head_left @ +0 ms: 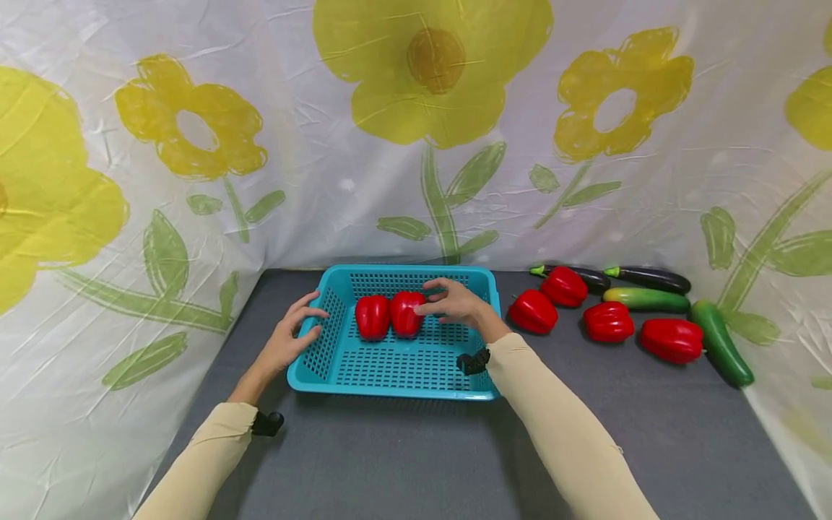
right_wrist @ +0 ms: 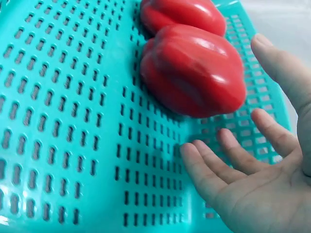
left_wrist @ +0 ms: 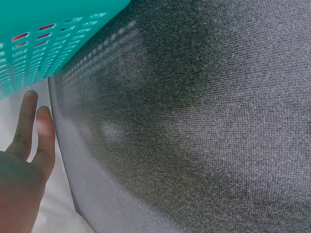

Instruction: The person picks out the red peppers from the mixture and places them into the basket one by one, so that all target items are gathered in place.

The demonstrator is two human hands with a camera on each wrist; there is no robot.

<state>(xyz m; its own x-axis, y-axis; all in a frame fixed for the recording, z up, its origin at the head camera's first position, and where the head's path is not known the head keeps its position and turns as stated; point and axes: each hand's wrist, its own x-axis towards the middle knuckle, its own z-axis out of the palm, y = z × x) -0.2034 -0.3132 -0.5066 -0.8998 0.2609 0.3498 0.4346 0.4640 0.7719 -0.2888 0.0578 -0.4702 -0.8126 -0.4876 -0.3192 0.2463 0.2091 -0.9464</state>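
Note:
Two red bell peppers, a left one and a right one, lie side by side in a blue-green plastic basket with slotted walls. My right hand is inside the basket, just right of the right pepper. In the right wrist view its fingers are spread and apart from that pepper, holding nothing. At the basket's left rim is my left hand, its fingers loosely extended along the edge. The left wrist view shows two of these fingers beside the basket's outer wall.
Right of the basket lie several more red bell peppers, two eggplants, a yellow-green cucumber-like vegetable and a dark green one. A flower-printed curtain hangs behind the grey table.

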